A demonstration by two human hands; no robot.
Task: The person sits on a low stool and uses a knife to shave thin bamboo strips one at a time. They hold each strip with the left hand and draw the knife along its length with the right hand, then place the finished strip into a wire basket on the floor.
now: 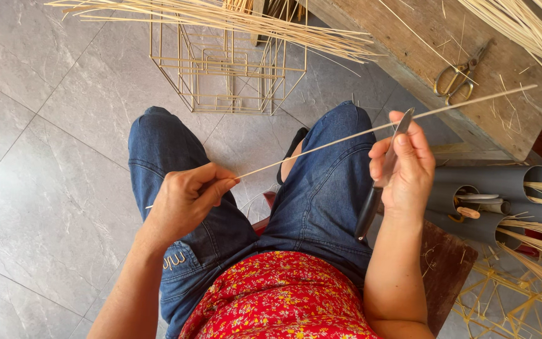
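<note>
A person sits on a low wooden stool (450, 263) over a grey tiled floor (45, 125), wearing blue jeans (321, 188) and a red flowered top (277, 295). The left hand (186, 201) is closed around the near end of a long thin bamboo strip (346, 135), thumb and fingers pinched together on it above the left thigh. The strip runs up and to the right across the lap, passes the right hand (406, 166), and its far end reaches over the wooden bench (421, 37). The right hand is clamped on a knife (381, 179) with a dark handle; the handle points down toward the lap and the blade rises beside the thumb, meeting the strip just where it crosses the hand. On the bench lie a pair of old scissors (456, 78) and loose slivers, with bundles of thin bamboo sticks (233, 19) spread across the top of the view. On the floor ahead of the knees stands a square frame (227, 69) built of thin sticks. To the right, grey plastic pipes (503, 182) lie on their sides just beside the stool, holding more sticks and some small tools.
</note>
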